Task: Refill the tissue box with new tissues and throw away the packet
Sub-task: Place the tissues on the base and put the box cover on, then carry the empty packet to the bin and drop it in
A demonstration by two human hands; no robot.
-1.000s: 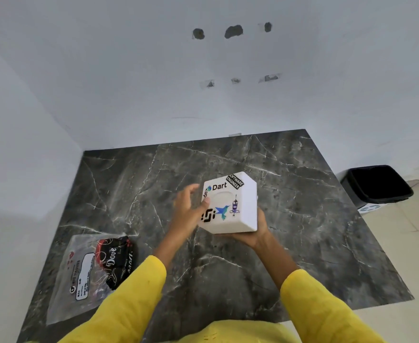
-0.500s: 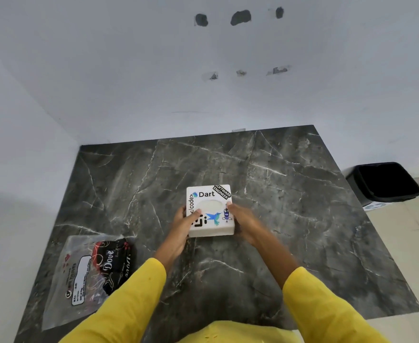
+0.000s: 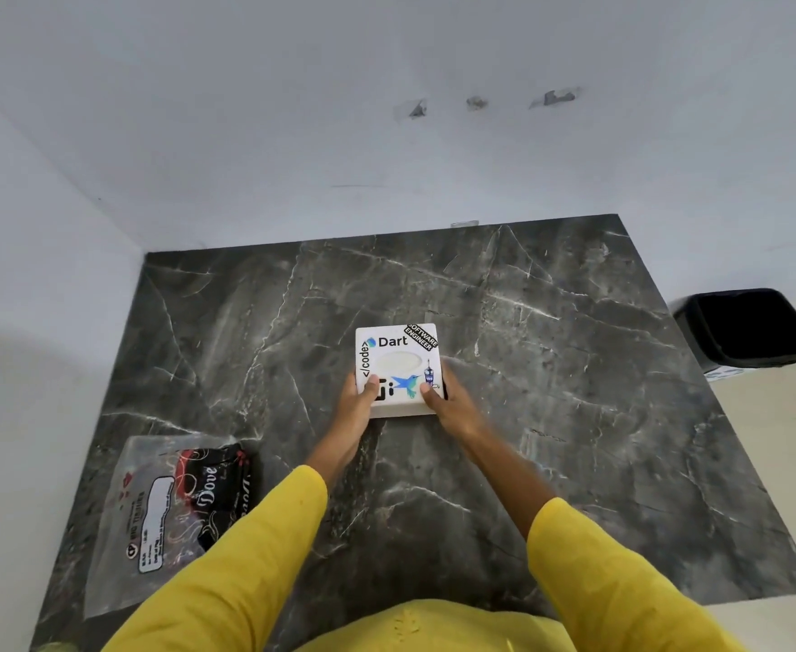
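- Lowered from mid-air a second ago, the white tissue box (image 3: 398,369) now sits flat on the dark marble worktop (image 3: 574,416).
- Yellow sleeves (image 3: 245,557) fill the near edge.
- Near left, the clear tissue packet (image 3: 170,510) lies on the worktop.
- Left hand (image 3: 358,407) and right hand (image 3: 447,402) clasp the box's near corners, thumbs on its stickered top.
- Far right, a black bin (image 3: 749,329) stands on the floor.
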